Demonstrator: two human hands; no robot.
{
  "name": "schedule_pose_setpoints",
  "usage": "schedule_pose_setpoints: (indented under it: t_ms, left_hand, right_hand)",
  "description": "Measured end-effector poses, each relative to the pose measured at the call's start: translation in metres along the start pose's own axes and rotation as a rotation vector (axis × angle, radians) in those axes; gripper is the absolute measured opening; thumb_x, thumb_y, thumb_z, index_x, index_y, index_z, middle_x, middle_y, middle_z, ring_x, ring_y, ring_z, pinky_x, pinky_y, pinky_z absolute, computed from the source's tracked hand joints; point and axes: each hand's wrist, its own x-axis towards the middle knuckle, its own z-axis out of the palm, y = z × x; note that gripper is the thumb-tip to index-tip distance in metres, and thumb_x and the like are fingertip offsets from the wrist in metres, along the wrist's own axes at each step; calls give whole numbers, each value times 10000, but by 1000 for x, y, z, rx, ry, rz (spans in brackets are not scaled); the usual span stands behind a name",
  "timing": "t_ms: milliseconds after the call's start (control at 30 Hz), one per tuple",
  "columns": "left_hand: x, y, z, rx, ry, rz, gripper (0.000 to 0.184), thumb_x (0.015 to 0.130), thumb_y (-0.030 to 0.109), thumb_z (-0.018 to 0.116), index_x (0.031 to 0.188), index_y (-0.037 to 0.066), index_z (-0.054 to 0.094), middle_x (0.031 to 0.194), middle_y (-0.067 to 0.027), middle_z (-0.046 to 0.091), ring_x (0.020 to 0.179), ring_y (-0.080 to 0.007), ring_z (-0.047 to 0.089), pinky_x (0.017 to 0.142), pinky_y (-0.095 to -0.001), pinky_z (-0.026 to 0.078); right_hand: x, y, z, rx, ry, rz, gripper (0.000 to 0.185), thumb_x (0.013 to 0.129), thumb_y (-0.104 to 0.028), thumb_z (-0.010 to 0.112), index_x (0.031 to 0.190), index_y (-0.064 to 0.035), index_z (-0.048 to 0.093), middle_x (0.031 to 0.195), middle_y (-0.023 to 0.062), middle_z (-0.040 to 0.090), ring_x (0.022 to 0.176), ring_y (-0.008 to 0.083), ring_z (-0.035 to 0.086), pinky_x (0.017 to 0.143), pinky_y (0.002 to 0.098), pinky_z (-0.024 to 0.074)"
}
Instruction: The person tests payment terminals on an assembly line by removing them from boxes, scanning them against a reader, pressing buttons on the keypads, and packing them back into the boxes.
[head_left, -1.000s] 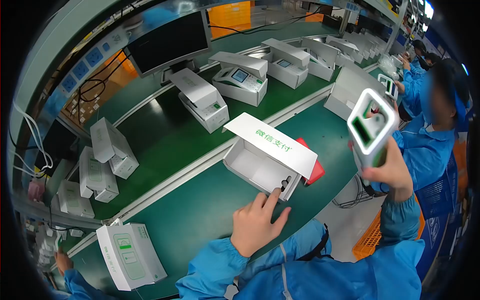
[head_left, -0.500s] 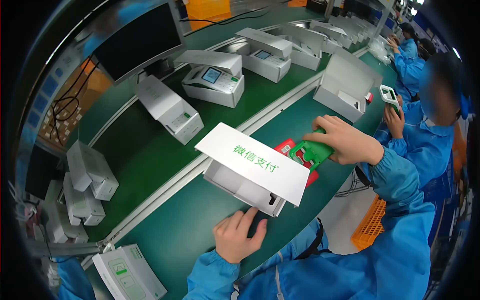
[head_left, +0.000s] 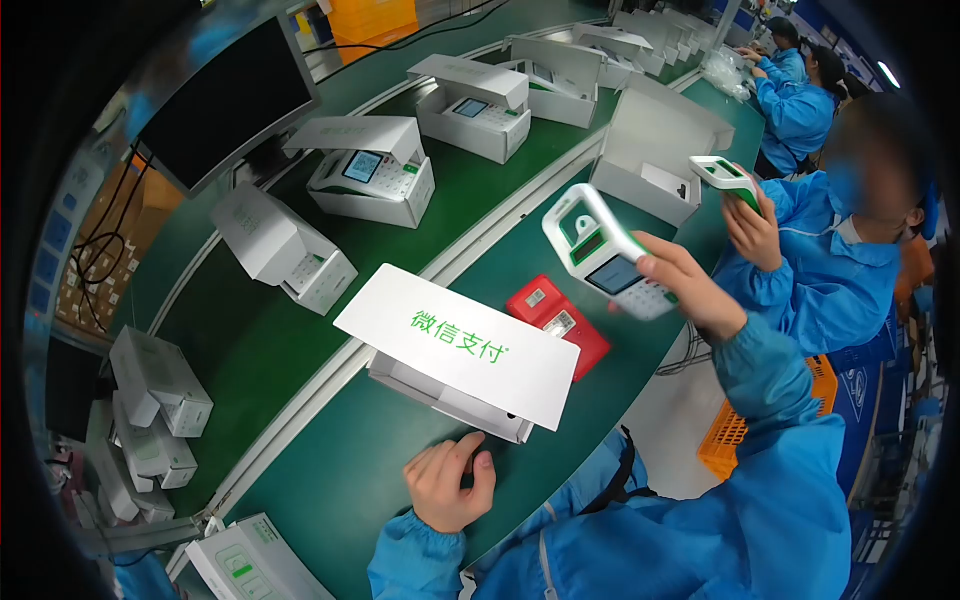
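My right hand (head_left: 690,285) grips a white payment terminal (head_left: 597,250) by its keypad end, raised above the green bench. Its small screen and open loop end face up and left. Below and left of it lies a red device (head_left: 560,325), partly covered by a box lid. That white box (head_left: 450,335), with green characters on its lid, stands half open in front of me. My left hand (head_left: 450,485) rests on the bench at the box's near side, fingers loosely bent, thumb apart, with nothing visible in it.
Several half-open white boxes with terminals (head_left: 375,175) line the green belt behind a metal rail (head_left: 500,230). An open box (head_left: 660,150) stands at right. A co-worker's hand (head_left: 755,225) holds another terminal. A monitor (head_left: 235,105) is at left; a closed box (head_left: 255,560) is nearest. An orange crate (head_left: 722,435) stands below.
My right hand has lifted the terminal off the red device and turned its screen side up. My left hand's fingers have curled slightly away from the box. The co-worker's terminal has been tilted.
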Motion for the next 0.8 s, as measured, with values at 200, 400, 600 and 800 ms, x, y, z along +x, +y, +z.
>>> schedule_pose_setpoints:
  t_ms: [200, 400, 600, 800]
  left_hand:
    - [-1, 4, 9, -24, -40, -36, 259, 875, 68, 703, 1113, -31, 679, 640, -62, 615, 467, -169, 531, 487, -300, 423]
    - [3, 16, 18, -19, -133, -121, 419, 903, 180, 735, 1267, -8, 646, 698, -64, 629, 514, -226, 602, 504, -367, 481]
    - [9, 17, 19, 30, -167, -100, 326, 895, 193, 749, 1175, 42, 679, 633, -54, 583, 513, -233, 608, 498, -375, 473]
    - [18, 29, 18, -44, -179, -114, 331, 847, 210, 797, 1103, 44, 668, 613, -72, 552, 510, -237, 570, 518, -373, 454]
  right_hand:
    - [-45, -11, 36, 480, 38, 108, 691, 1035, -380, 555, 1571, -27, 302, 1303, 234, 660, 988, 367, 774, 867, 427, 646]
    - [-73, -35, 44, 477, -26, 108, 867, 940, -332, 658, 1626, -36, 219, 1373, 267, 619, 1052, 418, 754, 909, 502, 642]
    - [-97, -65, 51, 332, -129, 145, 796, 931, -165, 562, 1639, -10, 234, 1446, 212, 573, 1141, 358, 731, 1034, 447, 549]
    - [-146, -75, 16, -248, -500, -57, 724, 925, -221, 780, 1515, 41, 454, 1337, 211, 654, 1119, 319, 731, 976, 413, 545]
